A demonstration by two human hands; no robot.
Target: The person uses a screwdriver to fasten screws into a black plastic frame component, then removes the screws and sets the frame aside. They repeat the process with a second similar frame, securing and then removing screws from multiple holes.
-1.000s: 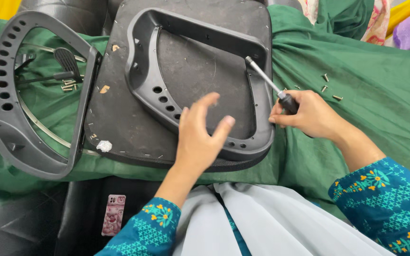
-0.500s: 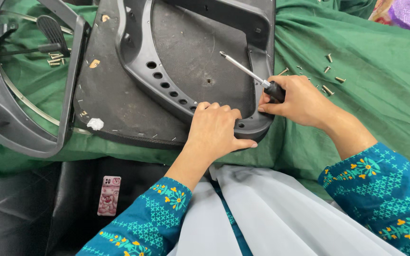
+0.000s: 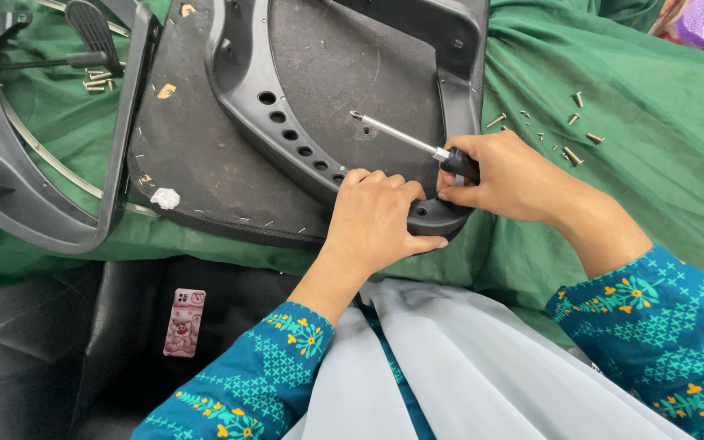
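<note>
A dark grey plastic frame with a row of holes [image 3: 264, 91] lies on a black seat pad [image 3: 197, 155] over green cloth. My left hand [image 3: 376, 216] grips the frame's near rounded corner, fingers curled over its rim. My right hand [image 3: 508, 175] holds a screwdriver [image 3: 405, 138] by its black handle; the metal shaft points up and to the left across the pad inside the frame, its tip free above the pad.
Several brass screws [image 3: 574, 130] lie scattered on the green cloth [image 3: 629, 187] at right. A second perforated grey frame [image 3: 10, 171] lies at left with a lever part [image 3: 91, 37] and more screws. A pink phone [image 3: 184, 322] rests on a black surface below.
My left hand went from open above the frame to gripping its near corner. The right hand with the screwdriver came in close beside it, and the view moved closer.
</note>
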